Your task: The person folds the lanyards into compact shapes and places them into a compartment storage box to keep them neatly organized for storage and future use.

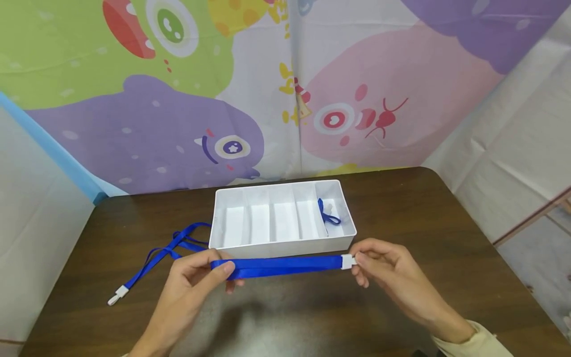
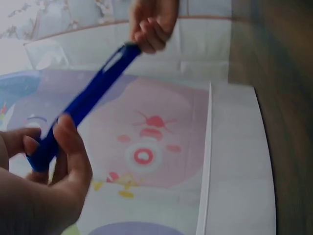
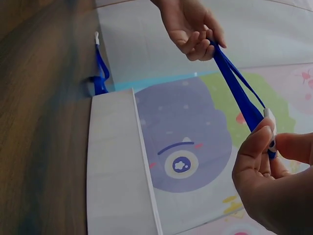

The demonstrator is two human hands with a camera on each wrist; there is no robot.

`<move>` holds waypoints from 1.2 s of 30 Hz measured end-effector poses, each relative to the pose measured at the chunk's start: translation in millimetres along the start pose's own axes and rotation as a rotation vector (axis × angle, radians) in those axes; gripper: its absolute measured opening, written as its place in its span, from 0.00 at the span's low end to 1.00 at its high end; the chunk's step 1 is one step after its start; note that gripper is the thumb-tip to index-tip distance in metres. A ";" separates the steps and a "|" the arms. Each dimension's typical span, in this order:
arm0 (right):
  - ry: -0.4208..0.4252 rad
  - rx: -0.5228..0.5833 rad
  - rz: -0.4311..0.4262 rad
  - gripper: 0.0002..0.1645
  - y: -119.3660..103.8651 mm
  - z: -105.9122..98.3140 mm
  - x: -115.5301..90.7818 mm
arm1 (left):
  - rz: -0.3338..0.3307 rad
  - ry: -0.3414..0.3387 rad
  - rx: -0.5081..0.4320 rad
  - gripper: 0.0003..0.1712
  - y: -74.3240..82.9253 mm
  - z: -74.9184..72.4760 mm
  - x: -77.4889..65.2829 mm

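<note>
A blue lanyard (image 1: pixel 285 267) is stretched level between both hands, in front of the white tray. My left hand (image 1: pixel 196 277) pinches its folded end between thumb and fingers. At the other end, my right hand (image 1: pixel 392 280) pinches the white plastic clip (image 3: pixel 269 117). In the left wrist view the doubled strap (image 2: pixel 93 98) runs taut from one hand to the other. A second blue lanyard (image 1: pixel 167 249) lies loosely looped on the table left of the tray, its white clip (image 1: pixel 118 294) towards the front.
The white tray (image 1: pixel 281 246) has several compartments side by side. A small bundle of blue cord (image 1: pixel 330 218) lies in its rightmost one. The brown table (image 1: pixel 401 208) meets a cartoon-printed cloth (image 1: pixel 187 134) at the back, with pale sheets at both sides.
</note>
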State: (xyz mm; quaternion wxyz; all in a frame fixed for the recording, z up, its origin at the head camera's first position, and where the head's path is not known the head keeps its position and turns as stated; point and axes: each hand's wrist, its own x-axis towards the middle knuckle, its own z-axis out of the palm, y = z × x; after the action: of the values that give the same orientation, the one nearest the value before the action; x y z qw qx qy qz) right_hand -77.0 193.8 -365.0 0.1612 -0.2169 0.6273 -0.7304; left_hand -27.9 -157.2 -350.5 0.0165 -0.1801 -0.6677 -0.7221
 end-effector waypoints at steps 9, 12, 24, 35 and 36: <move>-0.022 0.056 0.025 0.09 0.4 -1.5 3.3 | 0.013 0.024 -0.113 0.10 -2.0 1.6 -2.4; -0.012 0.079 0.043 0.10 0.3 -2.6 4.2 | 0.022 -0.026 -0.089 0.10 -3.2 0.0 -3.3; 0.060 0.030 -0.034 0.11 1.4 5.1 3.7 | 0.032 0.189 0.082 0.17 -6.3 13.3 -0.4; 0.079 -0.189 -0.121 0.07 1.5 7.6 -3.0 | 0.328 0.409 0.114 0.09 -14.7 14.6 6.2; 0.075 -0.188 -0.125 0.07 1.7 7.7 -3.5 | 0.335 0.425 0.176 0.11 -15.6 14.1 6.4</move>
State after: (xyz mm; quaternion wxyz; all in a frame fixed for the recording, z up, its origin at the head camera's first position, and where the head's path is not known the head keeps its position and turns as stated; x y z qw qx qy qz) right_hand -70.1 188.8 -366.2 0.0707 -0.2423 0.6837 -0.6848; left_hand -34.6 -140.5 -363.0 0.2907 -0.1306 -0.6702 -0.6703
